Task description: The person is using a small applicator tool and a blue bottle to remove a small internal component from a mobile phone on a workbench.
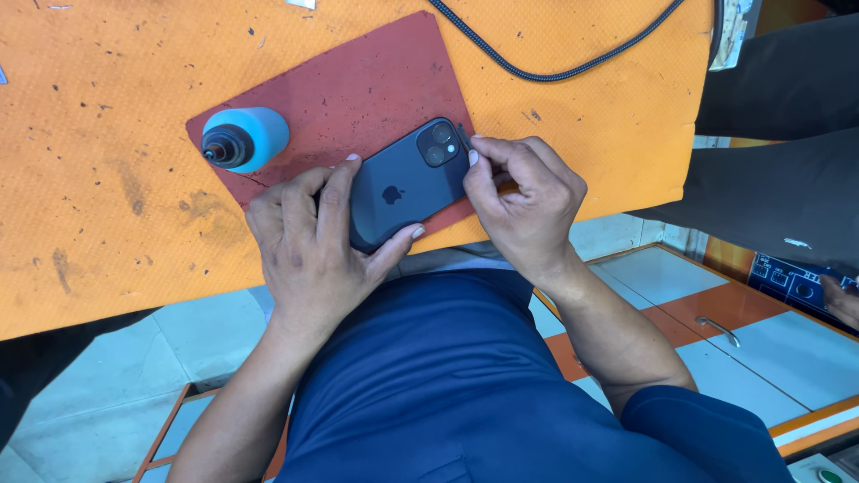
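One dark phone lies back-up on one red mat. The left hand is clamped on its lower end; the right hand pinches one thin tool at its upper edge. One blue bottle lies beside them on the orange counter.

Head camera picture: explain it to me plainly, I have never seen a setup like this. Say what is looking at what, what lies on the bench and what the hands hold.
There is no machine here. A person wears a camera on the head, so the single picture looks straight down at their own two hands and blue shirt.

The bench is covered by an orange mat, with a smaller red mat on top of it. A dark phone lies back side up on the red mat. The left hand steadies the phone. The right hand pinches a thin dark tool against the phone's edge near the camera lenses; what kind of tool it is, I cannot tell.

A small blue bottle with a black tip lies on the red mat, and a black cable curves across the orange mat.
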